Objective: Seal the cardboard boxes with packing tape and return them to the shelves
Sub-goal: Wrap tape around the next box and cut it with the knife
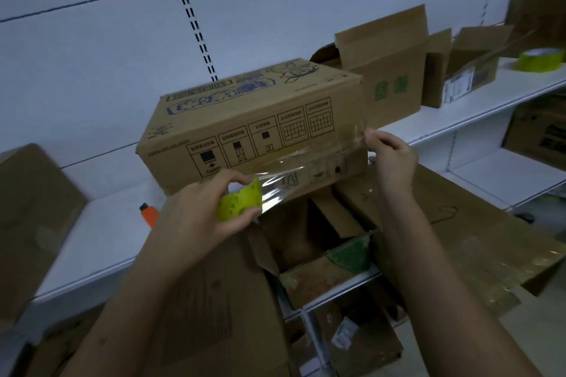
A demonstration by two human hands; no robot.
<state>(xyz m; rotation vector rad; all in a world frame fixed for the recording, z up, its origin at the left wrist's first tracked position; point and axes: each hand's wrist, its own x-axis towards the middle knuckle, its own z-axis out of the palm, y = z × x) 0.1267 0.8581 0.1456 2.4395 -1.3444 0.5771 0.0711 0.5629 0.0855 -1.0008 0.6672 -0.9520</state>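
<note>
A clear tape strip [309, 168] is stretched between 2 hands: roll [240, 203] gripped by left hand [202, 217], free end pinched by right hand [390, 159], lengthwise across the printed box [245, 122] just behind.

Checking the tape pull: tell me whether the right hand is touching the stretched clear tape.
Touching. The head view shows the right hand pinching the free end of the clear tape, which stretches to the green roll in the left hand.

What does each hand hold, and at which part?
The left hand grips the yellow-green tape roll around its rim. The right hand pinches the free end of the clear tape strip.
</note>
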